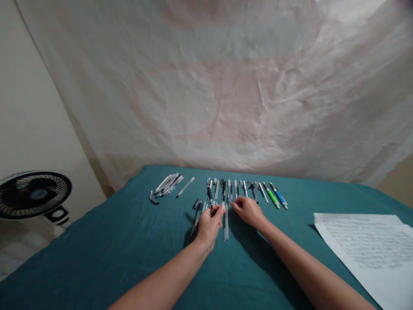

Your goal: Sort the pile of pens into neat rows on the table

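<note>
My left hand (209, 224) is closed in a pinch around a dark pen (211, 199) that stands nearly upright over the teal cloth. My right hand (248, 212) rests just right of it with fingers curled, its fingertips pinching at something small beside a clear pen (226, 226) lying on the cloth. Behind both hands runs a row of several pens (245, 189), ending in a green pen (272, 196) and a blue pen (279, 196). A second bundle of grey pens (167, 184) lies further left, with loose dark pens (196, 213) under my left hand.
The teal tablecloth (129, 249) covers the table. A sheet of handwritten paper (371, 249) lies at the right edge. A black fan (34, 194) stands off the table's left side. A wrinkled pale sheet (226, 86) hangs behind.
</note>
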Demonstrator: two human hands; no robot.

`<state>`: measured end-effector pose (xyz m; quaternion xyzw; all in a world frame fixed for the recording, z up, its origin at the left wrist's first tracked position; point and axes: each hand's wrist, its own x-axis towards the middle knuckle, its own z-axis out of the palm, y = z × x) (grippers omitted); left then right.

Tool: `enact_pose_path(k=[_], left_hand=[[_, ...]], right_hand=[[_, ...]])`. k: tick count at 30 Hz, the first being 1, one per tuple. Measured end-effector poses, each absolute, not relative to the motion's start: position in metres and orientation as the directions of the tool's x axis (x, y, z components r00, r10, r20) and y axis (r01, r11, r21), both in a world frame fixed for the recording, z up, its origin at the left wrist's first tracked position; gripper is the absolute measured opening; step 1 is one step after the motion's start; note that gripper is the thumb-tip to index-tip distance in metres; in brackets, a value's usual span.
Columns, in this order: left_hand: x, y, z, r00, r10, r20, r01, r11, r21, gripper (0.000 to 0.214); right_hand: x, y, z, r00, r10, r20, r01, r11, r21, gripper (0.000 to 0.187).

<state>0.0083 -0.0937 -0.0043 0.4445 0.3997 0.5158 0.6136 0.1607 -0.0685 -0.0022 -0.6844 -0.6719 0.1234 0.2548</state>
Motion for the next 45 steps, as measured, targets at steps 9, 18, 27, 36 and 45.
enact_pose_path(k=[9, 18, 27, 36, 45], left_hand=[[0.007, -0.095, -0.003, 0.168, 0.984, -0.053, -0.285, 0.1, 0.953, 0.037], [0.008, -0.095, -0.002, 0.206, 0.978, -0.04, -0.317, 0.105, 0.942, 0.036], [0.008, -0.097, 0.005, 0.143, 0.987, -0.068, -0.373, 0.118, 0.92, 0.049], [0.008, -0.098, 0.001, 0.156, 0.988, 0.002, -0.381, 0.058, 0.923, 0.045], [0.014, -0.109, 0.005, 0.338, 0.94, 0.053, -0.165, 0.004, 0.986, 0.042]], right_hand=[[0.159, -0.09, 0.043, -0.448, 0.88, 0.16, 0.399, 0.356, -0.845, 0.033], [0.165, -0.079, 0.026, -0.381, 0.903, 0.198, 0.483, 0.377, -0.791, 0.027], [0.181, -0.063, -0.012, -0.229, 0.941, 0.251, 0.801, 0.329, -0.501, 0.022], [0.18, -0.063, -0.005, -0.204, 0.929, 0.31, 0.751, 0.351, -0.559, 0.026], [0.164, -0.08, 0.039, -0.081, 0.983, 0.163, 0.102, 0.171, -0.98, 0.039]])
